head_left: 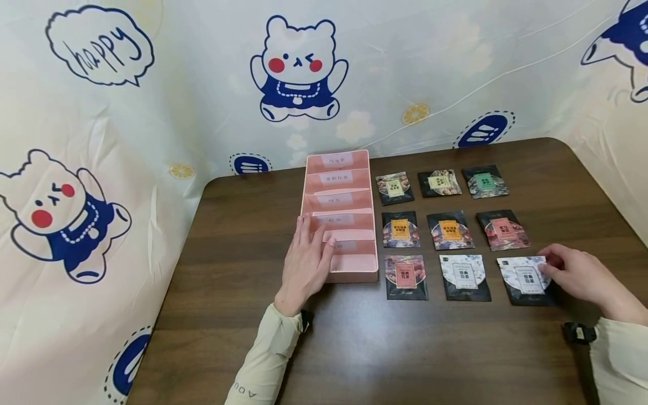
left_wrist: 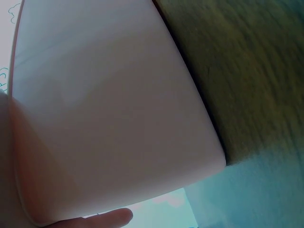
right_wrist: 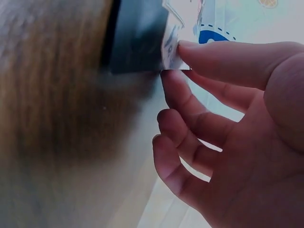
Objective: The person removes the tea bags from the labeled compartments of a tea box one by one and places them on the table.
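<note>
My right hand (head_left: 582, 273) pinches the right edge of a white-and-black tea sachet (head_left: 526, 281), the rightmost of the front row. In the right wrist view the thumb lies on the printed face of that sachet (right_wrist: 173, 45), with the forefinger behind it and the other fingers loosely bent. My left hand (head_left: 306, 261) rests on the left rim of a pink divided box (head_left: 351, 277), fingers fairly straight and thumb over the front compartment. The left wrist view is mostly filled by the box's smooth outer wall (left_wrist: 118, 114).
Labelled dividers split the box into several compartments. Right of it, more tea sachets lie in three rows, among them another white one (head_left: 464, 278), a red one (head_left: 406, 278), a yellow-labelled one (head_left: 400, 229) and a green one (head_left: 485, 181). A printed curtain (head_left: 395, 67) hangs behind the brown table (head_left: 228, 253).
</note>
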`<state>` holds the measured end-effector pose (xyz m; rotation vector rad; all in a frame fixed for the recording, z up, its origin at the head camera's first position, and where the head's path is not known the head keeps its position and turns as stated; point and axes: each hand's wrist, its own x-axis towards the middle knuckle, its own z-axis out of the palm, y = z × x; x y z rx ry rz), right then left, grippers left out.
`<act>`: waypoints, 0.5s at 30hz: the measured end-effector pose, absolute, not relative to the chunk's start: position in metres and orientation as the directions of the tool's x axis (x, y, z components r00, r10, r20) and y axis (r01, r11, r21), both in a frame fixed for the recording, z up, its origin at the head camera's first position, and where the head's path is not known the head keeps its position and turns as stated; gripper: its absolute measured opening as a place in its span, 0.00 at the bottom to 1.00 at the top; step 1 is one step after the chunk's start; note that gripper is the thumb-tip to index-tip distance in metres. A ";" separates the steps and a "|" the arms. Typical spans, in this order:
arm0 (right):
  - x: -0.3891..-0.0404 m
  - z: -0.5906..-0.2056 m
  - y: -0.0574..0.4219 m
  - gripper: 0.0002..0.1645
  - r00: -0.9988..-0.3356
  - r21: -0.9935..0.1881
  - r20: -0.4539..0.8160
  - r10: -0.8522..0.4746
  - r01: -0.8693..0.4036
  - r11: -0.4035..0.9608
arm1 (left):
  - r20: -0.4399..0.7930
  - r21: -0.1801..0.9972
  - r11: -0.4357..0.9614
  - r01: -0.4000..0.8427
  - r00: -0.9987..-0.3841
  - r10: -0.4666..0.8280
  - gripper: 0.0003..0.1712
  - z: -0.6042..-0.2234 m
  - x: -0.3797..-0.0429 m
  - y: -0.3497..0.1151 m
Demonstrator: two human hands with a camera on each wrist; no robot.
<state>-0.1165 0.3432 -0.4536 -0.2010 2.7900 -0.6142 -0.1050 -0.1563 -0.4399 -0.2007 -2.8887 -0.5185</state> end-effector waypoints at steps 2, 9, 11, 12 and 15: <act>-0.117 -0.454 0.343 0.19 -0.960 -0.432 -0.203 -0.194 -0.090 0.897 | 0.222 0.327 0.930 0.167 -0.970 0.096 0.34 -0.440 -0.106 -0.156; -0.114 -0.452 0.345 0.13 -0.987 -0.422 -0.066 -0.144 -0.103 0.901 | 0.199 0.328 0.932 0.152 -0.976 0.089 0.35 -0.442 -0.106 -0.155; -0.113 -0.451 0.344 0.10 -0.993 -0.416 -0.034 -0.117 -0.093 0.905 | 0.187 0.329 0.933 0.146 -0.978 0.087 0.35 -0.442 -0.105 -0.155; -0.112 -0.451 0.344 0.09 -0.994 -0.415 -0.028 -0.105 -0.084 0.906 | 0.184 0.329 0.933 0.145 -0.979 0.088 0.35 -0.443 -0.105 -0.155; -0.110 -0.451 0.343 0.09 -0.997 -0.418 -0.019 -0.078 -0.063 0.906 | 0.176 0.326 0.934 0.144 -0.980 0.090 0.36 -0.444 -0.105 -0.156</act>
